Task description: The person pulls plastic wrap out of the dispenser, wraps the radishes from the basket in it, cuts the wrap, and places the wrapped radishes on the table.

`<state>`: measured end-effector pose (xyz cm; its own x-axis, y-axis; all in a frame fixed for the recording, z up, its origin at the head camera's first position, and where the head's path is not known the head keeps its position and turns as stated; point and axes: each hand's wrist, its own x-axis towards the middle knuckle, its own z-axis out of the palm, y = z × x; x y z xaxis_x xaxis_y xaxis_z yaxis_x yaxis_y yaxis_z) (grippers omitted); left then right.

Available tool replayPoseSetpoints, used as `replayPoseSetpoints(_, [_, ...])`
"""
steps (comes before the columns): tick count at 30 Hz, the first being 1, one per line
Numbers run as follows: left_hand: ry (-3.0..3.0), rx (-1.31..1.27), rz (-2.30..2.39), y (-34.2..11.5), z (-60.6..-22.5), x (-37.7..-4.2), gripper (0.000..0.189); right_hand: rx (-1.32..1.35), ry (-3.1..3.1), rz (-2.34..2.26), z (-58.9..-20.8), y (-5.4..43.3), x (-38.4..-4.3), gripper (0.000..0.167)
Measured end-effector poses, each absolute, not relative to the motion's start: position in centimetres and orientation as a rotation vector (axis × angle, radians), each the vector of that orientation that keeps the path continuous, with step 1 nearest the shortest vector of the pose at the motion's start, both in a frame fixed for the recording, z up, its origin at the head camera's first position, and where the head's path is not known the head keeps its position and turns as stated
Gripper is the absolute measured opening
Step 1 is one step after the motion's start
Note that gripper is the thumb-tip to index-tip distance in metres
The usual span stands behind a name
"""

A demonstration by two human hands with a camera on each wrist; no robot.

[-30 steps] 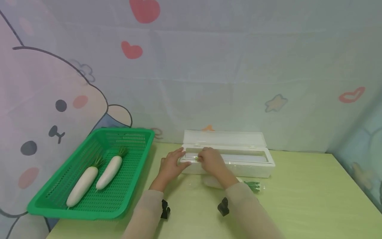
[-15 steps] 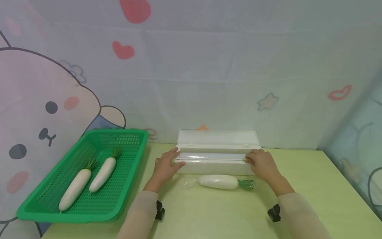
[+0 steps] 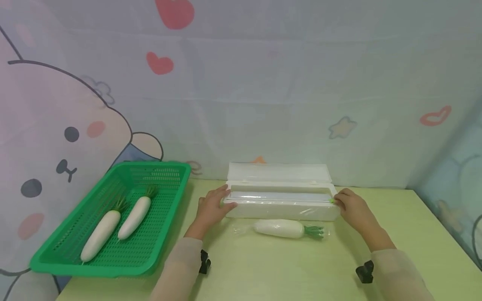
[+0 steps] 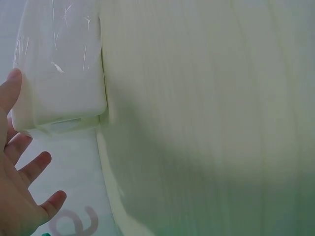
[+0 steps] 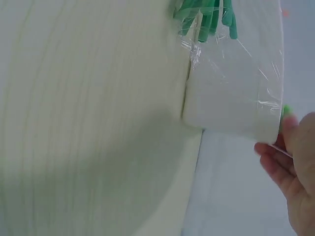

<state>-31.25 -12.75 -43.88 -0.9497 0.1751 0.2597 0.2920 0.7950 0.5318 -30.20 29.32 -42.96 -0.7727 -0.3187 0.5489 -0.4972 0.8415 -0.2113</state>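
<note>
A white cling film dispenser [image 3: 282, 211] stands at the back of the table with its lid [image 3: 278, 172] raised and a film roll [image 3: 278, 195] inside. My left hand [image 3: 212, 207] grips its left end, thumb on the front rim; in the left wrist view the other fingers spread beyond that end. At the right end of the front rim, my right hand [image 3: 354, 209] pinches a small green slide cutter [image 3: 332, 201]. Clear film hangs down the front of the dispenser. Before it lies a white radish [image 3: 279, 228] with cut green stems, covered by clear film.
To the left, a green plastic basket [image 3: 150, 259] holds two white radishes [image 3: 101, 236] with short green tops. A printed cloth [image 3: 271, 83] hangs behind the light green table [image 3: 286, 271].
My right hand has slid the green cutter along the front rim from the left part to the right end. The left hand has stayed at the left end, and the wrapped radish is uncovered from behind the right arm.
</note>
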Motion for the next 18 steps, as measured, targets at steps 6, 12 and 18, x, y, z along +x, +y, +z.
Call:
replayPoseSetpoints(6, [-2.787, -0.375, -0.904, -12.7, -43.6, -31.3, 0.058, 0.600, -2.558, 0.520, -42.9, 29.7, -30.3, 0.007])
replayPoseSetpoints(12, [-2.678, -0.403, -1.006, -12.3, -43.8, -31.3, 0.049, 0.520, -2.661, 0.583, -42.3, 29.2, -29.5, 0.022])
replayPoseSetpoints(18, [-2.559, -0.459, -1.014, -11.5, -44.2, -31.3, 0.018, 0.294, -2.711, 0.565, -41.9, 28.2, -28.1, 0.025])
